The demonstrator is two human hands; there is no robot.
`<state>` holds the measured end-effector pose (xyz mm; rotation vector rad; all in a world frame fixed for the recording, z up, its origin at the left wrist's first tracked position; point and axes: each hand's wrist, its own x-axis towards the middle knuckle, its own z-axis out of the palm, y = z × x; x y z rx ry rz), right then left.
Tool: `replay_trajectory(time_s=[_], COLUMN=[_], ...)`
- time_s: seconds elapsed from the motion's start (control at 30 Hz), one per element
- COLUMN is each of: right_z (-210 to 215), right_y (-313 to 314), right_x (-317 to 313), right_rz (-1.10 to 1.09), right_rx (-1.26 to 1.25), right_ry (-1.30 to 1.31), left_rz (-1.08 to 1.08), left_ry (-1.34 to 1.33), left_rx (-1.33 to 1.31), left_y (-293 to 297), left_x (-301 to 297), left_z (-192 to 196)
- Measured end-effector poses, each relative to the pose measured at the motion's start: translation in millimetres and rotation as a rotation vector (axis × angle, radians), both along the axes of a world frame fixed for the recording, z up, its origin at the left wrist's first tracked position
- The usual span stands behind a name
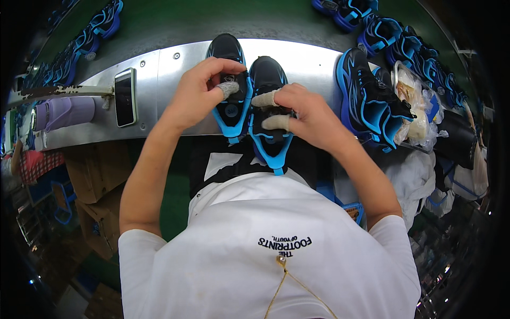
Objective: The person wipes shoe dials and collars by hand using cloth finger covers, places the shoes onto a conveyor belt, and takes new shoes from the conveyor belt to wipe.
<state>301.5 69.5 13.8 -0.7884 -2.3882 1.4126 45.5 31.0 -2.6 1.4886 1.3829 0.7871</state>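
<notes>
Two black shoes with bright blue soles lie side by side on a metal work shelf (170,69), toes away from me. My left hand (199,90) rests on the left shoe (229,103), a taped fingertip pressing its tongue area. My right hand (303,114) grips the right shoe (268,80) near its middle, with two taped fingers laid across the upper. Both heels stick out over the shelf's near edge.
A phone (125,97) lies on the shelf at left beside a purple bottle (64,112). More black-and-blue shoes (372,101) stand at right and along a green belt (212,21) behind. A plastic bag (417,106) sits at far right. Cardboard boxes (98,181) stand below left.
</notes>
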Motion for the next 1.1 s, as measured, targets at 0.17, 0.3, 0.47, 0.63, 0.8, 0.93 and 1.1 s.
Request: replay_trajectory(time_s=[0.17,0.3,0.47,0.63,0.8,0.93,1.1], right_z=[-2.1,-3.6,14.8,3.0,8.0,0.5,3.2], right_y=[-1.2,-9.0,-5.1,-16.8,-2.5,-9.2,4.5], right_x=[-1.5,1.2,-0.8,0.5,2.9,2.3,8.3], right_rz=[-0.069,-0.024,-0.083,-0.055,-0.041,-0.109,-0.072], right_rx=[-0.032,0.017,-0.146,0.044,-0.290,0.013,-0.380], right_ry=[0.061,-0.010,0.023,-0.015,0.111,-0.046,0.085], left_rz=[0.114,0.097,0.229,0.120,0.168,0.036,0.256], left_ry=[0.016,-0.001,0.117,-0.166,0.063,-0.502,-0.923], left_rx=[-0.006,0.051,0.030,-0.033,0.030,-0.825,-0.819], left_y=[-3.7,-1.4,-4.8,-4.5,-53.4,-73.3,-73.0], left_x=[5.7,5.8,14.4,11.0,39.3,73.3,103.2], left_z=[-1.6,0.7,5.7,11.2,34.1,31.0,19.1])
